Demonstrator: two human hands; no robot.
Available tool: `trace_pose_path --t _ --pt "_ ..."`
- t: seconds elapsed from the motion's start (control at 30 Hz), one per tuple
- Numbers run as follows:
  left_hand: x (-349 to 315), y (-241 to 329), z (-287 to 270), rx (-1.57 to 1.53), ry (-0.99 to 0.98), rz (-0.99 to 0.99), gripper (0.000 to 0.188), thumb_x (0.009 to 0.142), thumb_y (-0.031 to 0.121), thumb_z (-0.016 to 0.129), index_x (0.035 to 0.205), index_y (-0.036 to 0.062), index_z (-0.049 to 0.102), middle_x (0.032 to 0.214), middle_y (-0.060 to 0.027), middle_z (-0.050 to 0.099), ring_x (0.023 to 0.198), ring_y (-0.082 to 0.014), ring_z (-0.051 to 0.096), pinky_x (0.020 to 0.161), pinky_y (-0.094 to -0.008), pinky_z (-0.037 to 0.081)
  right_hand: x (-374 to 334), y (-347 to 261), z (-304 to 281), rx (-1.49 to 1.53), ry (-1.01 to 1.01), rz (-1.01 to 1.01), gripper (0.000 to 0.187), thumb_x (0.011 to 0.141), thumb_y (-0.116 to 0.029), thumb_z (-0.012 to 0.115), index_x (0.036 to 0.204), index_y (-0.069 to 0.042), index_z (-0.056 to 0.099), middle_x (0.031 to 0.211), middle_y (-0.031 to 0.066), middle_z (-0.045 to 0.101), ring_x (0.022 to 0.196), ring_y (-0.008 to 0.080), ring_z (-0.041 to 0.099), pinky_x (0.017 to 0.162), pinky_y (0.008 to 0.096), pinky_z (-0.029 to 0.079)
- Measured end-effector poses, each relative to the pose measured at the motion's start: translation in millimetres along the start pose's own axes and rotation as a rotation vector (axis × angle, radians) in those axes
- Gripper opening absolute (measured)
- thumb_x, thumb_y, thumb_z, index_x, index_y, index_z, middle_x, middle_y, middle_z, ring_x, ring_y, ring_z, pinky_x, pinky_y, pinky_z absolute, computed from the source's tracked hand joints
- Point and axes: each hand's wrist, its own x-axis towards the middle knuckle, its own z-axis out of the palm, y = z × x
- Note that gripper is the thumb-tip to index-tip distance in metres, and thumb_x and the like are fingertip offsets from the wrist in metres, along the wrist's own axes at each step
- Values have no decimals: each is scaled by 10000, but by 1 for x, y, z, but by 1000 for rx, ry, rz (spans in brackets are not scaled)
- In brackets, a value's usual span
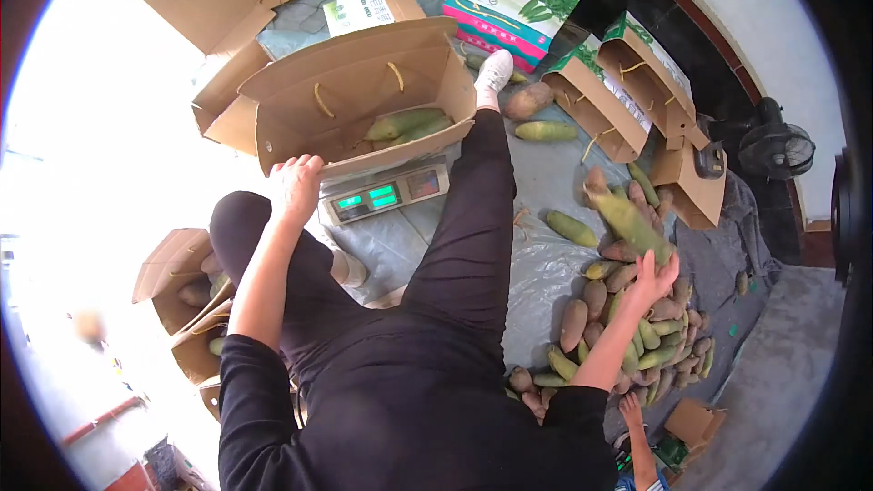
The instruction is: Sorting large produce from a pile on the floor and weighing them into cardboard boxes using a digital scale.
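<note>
1. Head view, and straight to the right hand [657, 276]: it's closed around the thick end of a large green radish [632, 223], whose browned tip points ahead and to the left of that hand. With the grip at one end, this looks like a tip-heavy hold; shifting nearer the middle should steady it.

2. Just below and behind the right hand spreads the pile of radishes [668, 336], green and brownish ones heaped close. A lift straight up would be wise, so the long body doesn't knock its neighbours.

3. Across to the left hand [295, 189], fingers at the near left corner of the open carton [391, 153]. Gripping or only resting? Cannot tell. A light touch there should keep that wall from folding inward.

4. Ahead and to the right of the left hand, inside that carton, lie two green radishes [407, 123], side by side. Anything added should be laid lengthwise and lowered gently, as dropping could bruise.

5. Below the carton, right of the left hand, the scale [386, 193] shows lit green displays. Any press on the cardboard may skew a reading, so best ease off first.

6. Farther out, behind the right hand, a co-worker's hand [629, 410] reaches to the pile's edge; that side deserves care.
</note>
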Motion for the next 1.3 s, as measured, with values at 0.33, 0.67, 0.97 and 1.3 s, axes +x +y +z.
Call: trace_pose_path --t 0.33,0.67,0.97,1.3 --pt "-1 -7 4 -51 77 27 67 766 118 512 747 117 576 746 -40 580 768 -232 577 715 -378 405 -75 -112 217 428 -635 -131 543 713 105 623 1194 -38 414 1131 80 490 1022 177 517 866 307 457" --pt "5 2 -3 -32 31 37 35 771 124 544 775 120 579 784 -35 593 814 -229 578 729 -381 407 -185 -79 354 -170 -922 -951 392 696 -71 617 1075 -128 530 1051 92 527 992 299 507 826 387 431" --pt "3 -4 -4 3 -44 -45 90 745 137 597 825 104 571 846 -43 602 860 -237 573 762 -388 409 -174 -67 314 -26 -930 -820 193 728 -44 640 918 -78 621 963 76 598 907 263 568 796 366 450" --pt "4 -12 9 65 -92 -20 103 756 135 589 851 100 570 872 -61 611 890 -268 574 725 -425 412 -86 63 126 -397 -479 -54 193 785 -52 580 973 -62 623 939 100 639 857 241 613 730 326 481"
